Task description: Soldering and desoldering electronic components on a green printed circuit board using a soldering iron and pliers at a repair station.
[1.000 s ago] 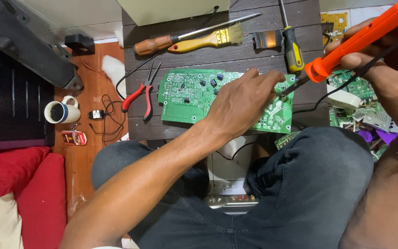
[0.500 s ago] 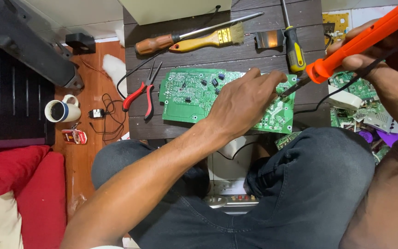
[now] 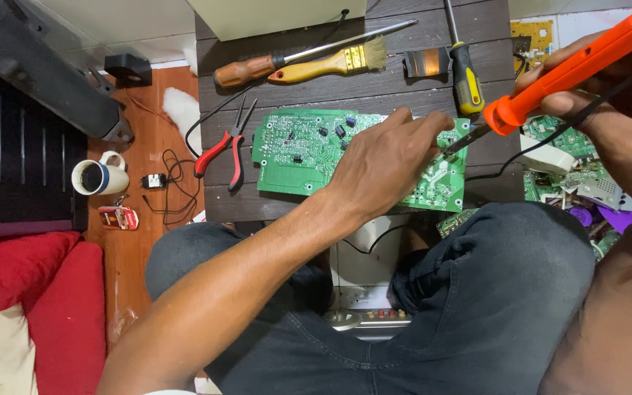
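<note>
One white mug (image 3: 99,176) on the floor holds something dark. Left hand (image 3: 385,162) presses the green circuit board (image 3: 298,150), hiding its middle; right hand (image 3: 608,95) grips an orange soldering iron (image 3: 561,73), tip at the board.

Dark table (image 3: 418,88) — circuit board (image 3: 298,150), pliers (image 3: 222,150).

Bright, even overhead light, soft shadows, sharp focus throughout, slight wide-angle stretch at the edges.
</note>
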